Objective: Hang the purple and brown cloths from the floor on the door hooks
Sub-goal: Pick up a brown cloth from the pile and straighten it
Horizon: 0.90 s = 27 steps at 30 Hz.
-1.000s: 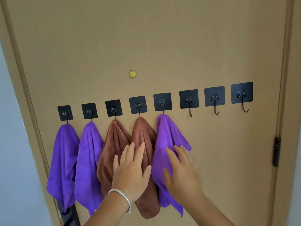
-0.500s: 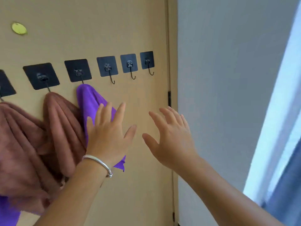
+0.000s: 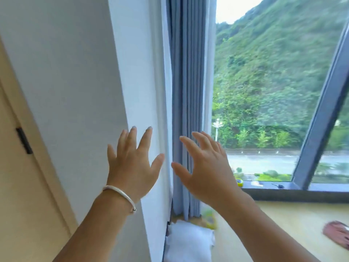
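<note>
My left hand (image 3: 132,163), with a silver bangle on its wrist, is raised in the air with straight, spread fingers and holds nothing. My right hand (image 3: 205,167) is raised beside it, fingers spread and slightly bent, also holding nothing. A brown cloth (image 3: 337,233) lies on the yellowish floor at the far right edge, partly cut off. Only the tan door's edge (image 3: 17,186) with a black hinge (image 3: 24,140) shows at the left. The hooks and the hung cloths are out of view.
A white wall (image 3: 75,91) stands ahead, next to a blue-grey curtain (image 3: 187,110). A large window with a dark frame (image 3: 324,110) looks onto a green hillside. Something white (image 3: 188,241) sits on the floor below the curtain, with a blurred yellow-green item (image 3: 209,218) beside it.
The view has swung right, from the door with its hooks and hung cloths to the wall and window. Both hands have left the hung cloths and stay raised and open.
</note>
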Tool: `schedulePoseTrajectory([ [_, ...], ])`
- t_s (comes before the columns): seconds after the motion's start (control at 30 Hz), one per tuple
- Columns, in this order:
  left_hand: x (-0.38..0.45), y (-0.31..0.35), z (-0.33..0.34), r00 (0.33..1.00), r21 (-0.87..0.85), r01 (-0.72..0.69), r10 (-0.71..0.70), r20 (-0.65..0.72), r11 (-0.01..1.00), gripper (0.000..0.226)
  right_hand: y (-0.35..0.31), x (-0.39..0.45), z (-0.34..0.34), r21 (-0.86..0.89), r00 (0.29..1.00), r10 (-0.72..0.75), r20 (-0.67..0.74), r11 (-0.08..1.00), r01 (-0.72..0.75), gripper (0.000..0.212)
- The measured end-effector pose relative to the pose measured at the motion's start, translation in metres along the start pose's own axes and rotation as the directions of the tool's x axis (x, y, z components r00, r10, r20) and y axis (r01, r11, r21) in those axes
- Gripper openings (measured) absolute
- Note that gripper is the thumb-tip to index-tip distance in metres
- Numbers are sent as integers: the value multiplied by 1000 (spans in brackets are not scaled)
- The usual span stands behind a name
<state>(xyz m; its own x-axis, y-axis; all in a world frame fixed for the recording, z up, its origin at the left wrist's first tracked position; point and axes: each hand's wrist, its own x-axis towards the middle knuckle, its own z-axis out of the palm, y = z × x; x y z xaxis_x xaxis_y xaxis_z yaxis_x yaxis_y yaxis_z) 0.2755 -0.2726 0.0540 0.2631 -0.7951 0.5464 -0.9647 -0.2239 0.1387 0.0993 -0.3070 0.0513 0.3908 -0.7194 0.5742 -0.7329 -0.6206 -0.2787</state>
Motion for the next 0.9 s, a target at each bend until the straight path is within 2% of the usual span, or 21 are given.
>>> schedulePoseTrajectory([
  [0.13, 14, 111, 14, 980, -153, -195, 198, 1, 969, 72, 82, -29, -60, -140, 985, 153, -82, 977, -163, 66],
  [0.33, -1, 299, 33, 898, -369, -414, 439, -15, 832, 71, 201, -98, -166, -289, 918, 329, -220, 877, -384, 66],
  [0.5, -40, 449, 38, 770, -480, -578, 636, -53, 660, 71, 280, -175, -254, -357, 816, 448, -366, 742, -567, 63],
  [0.63, -83, 555, 29, 659, -566, -661, 742, -123, 493, 69, 326, -243, -315, -407, 727, 523, -445, 605, -684, 63],
  [0.9, -177, 710, 7, 457, -679, -702, 867, -199, 214, 68, 372, -367, -417, -425, 526, 616, -587, 319, -847, 62],
])
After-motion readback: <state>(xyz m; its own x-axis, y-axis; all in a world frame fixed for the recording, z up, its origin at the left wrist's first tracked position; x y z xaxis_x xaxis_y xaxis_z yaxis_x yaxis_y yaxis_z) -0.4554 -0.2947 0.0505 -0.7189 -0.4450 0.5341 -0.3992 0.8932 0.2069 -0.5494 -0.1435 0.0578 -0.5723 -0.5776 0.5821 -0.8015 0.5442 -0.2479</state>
